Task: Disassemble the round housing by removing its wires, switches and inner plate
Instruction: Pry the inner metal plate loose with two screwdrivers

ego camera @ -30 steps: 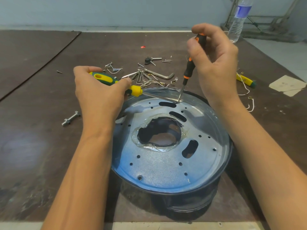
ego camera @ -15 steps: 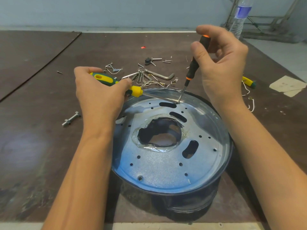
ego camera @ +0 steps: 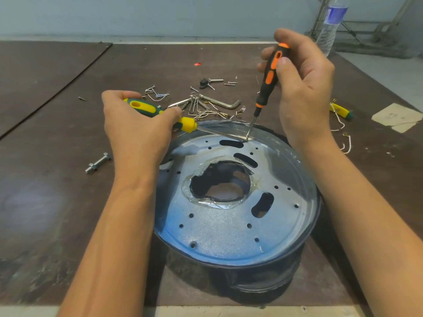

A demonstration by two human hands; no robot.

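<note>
The round metal housing stands on the dark table in front of me. Its perforated inner plate, with a ragged central hole, sits inside the rim. My left hand grips a green-and-yellow screwdriver lying nearly flat, its shaft reaching right to the plate's far edge. My right hand holds a black-and-orange screwdriver almost upright. Both tips meet at the same spot on the plate's far rim.
Loose screws, hex keys and wire bits are scattered behind the housing. A bolt with a nut lies at the left. Another yellow-green tool and white wires lie at the right, near a paper scrap. A water bottle stands far right.
My right hand has shifted slightly right and tilted the orange screwdriver's handle that way. Its tip stays at the same rim spot. The left hand and its screwdriver have barely moved.
</note>
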